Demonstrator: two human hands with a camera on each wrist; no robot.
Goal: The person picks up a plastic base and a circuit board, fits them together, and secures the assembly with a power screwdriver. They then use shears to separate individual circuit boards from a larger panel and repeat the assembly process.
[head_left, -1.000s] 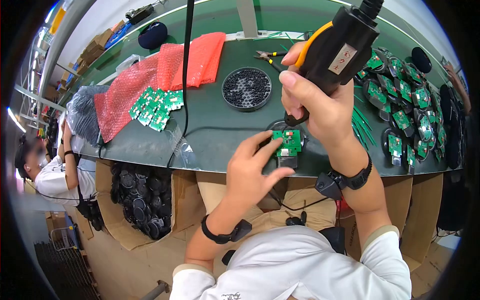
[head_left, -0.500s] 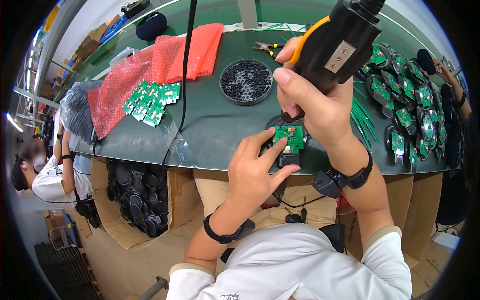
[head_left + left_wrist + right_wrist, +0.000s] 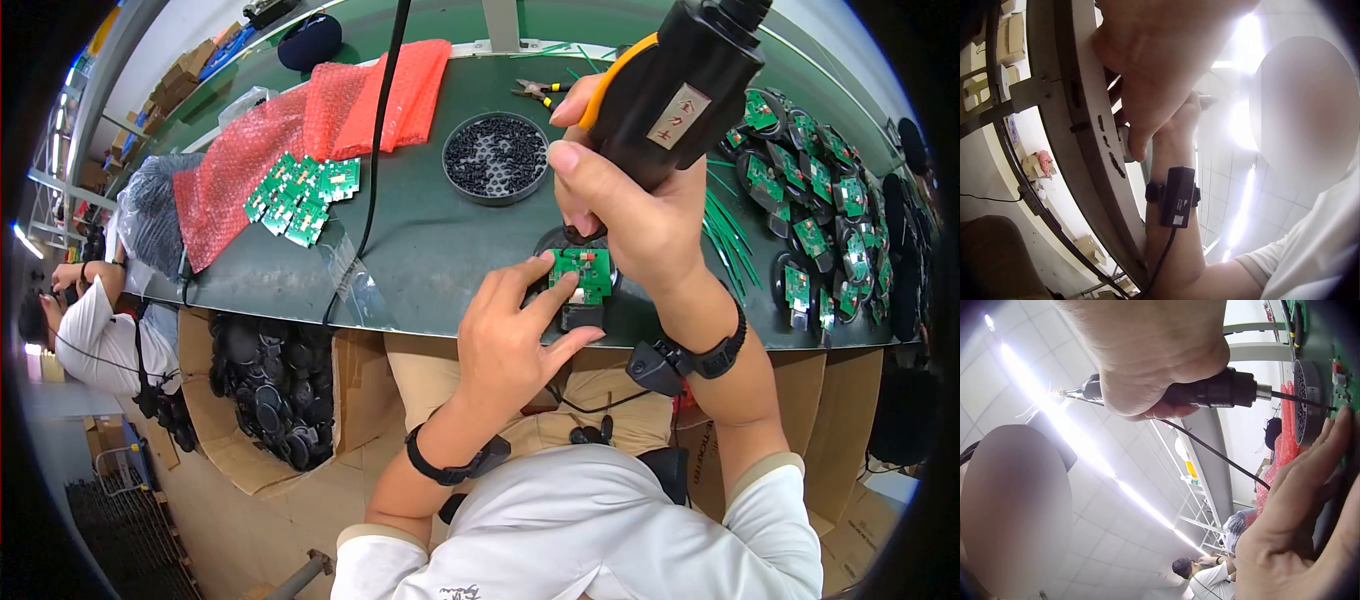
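In the head view a green circuit board (image 3: 592, 272) lies on a dark round part near the table's front edge. The left hand (image 3: 510, 330) rests its straight index and middle fingers on the board's left side, thumb spread below. Above the board, the right hand (image 3: 640, 200) grips a black and orange power screwdriver (image 3: 675, 100). The right wrist view shows the driver's thin bit (image 3: 1300, 399) reaching down to the board (image 3: 1342, 394), beside the left fingertips. A round dish of small black pieces (image 3: 495, 158) stands behind the left hand.
Loose boards (image 3: 300, 195) lie on red bubble wrap (image 3: 235, 200) at left. Pliers (image 3: 538, 92) are behind the dish. Green strips (image 3: 728, 240) and a pile of round parts with boards (image 3: 815, 200) lie at right. A carton of black parts (image 3: 270, 390) stands below the table; another person sits at left.
The left fingers have shifted slightly on the board, and the board sits a little lower over its round part. The right hand with the driver has moved slightly. The person at left has raised an arm.
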